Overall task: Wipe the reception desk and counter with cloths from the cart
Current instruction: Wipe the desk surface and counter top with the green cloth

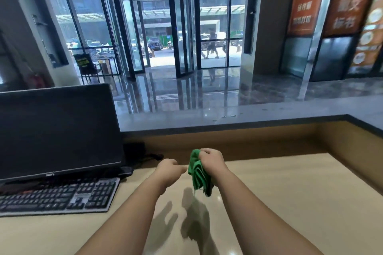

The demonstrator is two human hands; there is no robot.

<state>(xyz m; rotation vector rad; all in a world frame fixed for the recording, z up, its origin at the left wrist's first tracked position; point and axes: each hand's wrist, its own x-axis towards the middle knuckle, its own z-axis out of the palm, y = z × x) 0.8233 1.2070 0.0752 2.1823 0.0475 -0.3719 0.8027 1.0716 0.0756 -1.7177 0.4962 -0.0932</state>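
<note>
My right hand [211, 158] grips a bunched green cloth [198, 174] and holds it in the air above the beige reception desk [290, 203]; the cloth hangs down and casts a shadow on the desk. My left hand [170, 168] hovers just left of the cloth with its fingers loosely curled, holding nothing and not touching the cloth. Behind the desk runs the raised grey stone counter [238, 113], which turns a corner at the right. No cart is in view.
A dark Dell monitor [58, 132] stands at the left of the desk with a black keyboard [58, 196] in front of it. Cables and a small black box [134, 149] lie behind the monitor. Glass lobby doors are beyond the counter.
</note>
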